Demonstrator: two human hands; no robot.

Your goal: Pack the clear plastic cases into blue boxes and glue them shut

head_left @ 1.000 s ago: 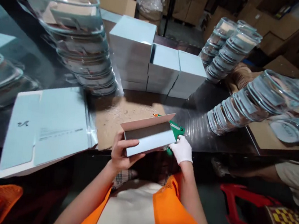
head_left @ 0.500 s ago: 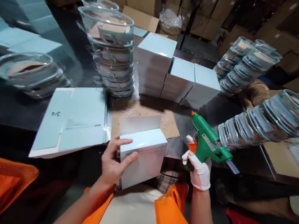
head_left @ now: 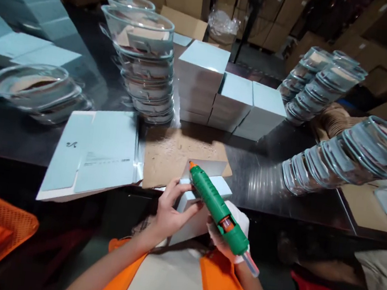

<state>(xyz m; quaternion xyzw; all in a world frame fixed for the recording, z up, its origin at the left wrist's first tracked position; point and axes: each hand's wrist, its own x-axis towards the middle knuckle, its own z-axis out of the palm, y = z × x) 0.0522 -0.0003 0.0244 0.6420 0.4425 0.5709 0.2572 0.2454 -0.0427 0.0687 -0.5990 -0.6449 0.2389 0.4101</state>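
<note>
My left hand point(head_left: 173, 210) is bare and grips the left side of a white carton point(head_left: 222, 185), with its thumb and fingers at the top edge. One flap point(head_left: 217, 167) of the carton stands up at the far side. In my right hand point(head_left: 237, 221), which wears a white glove, is a green glue gun point(head_left: 210, 196) with a glue stick out of its back end. The gun lies over the carton, its orange nozzle close to the raised flap. Whether the nozzle touches the flap I cannot tell. The gun hides part of the carton's top.
A flat cardboard sheet point(head_left: 167, 153) lies beyond the carton. Flattened white cartons point(head_left: 104, 153) are stacked to the left. Stacks of glass bowls point(head_left: 147, 73) and made-up white boxes point(head_left: 201, 85) stand behind. More stacked bowls point(head_left: 348, 150) lean at the right. An orange basket point(head_left: 10, 226) is at lower left.
The glue gun has swung left from beside the carton to above it, its nozzle now by the raised flap. My left hand and the carton have shifted right.
</note>
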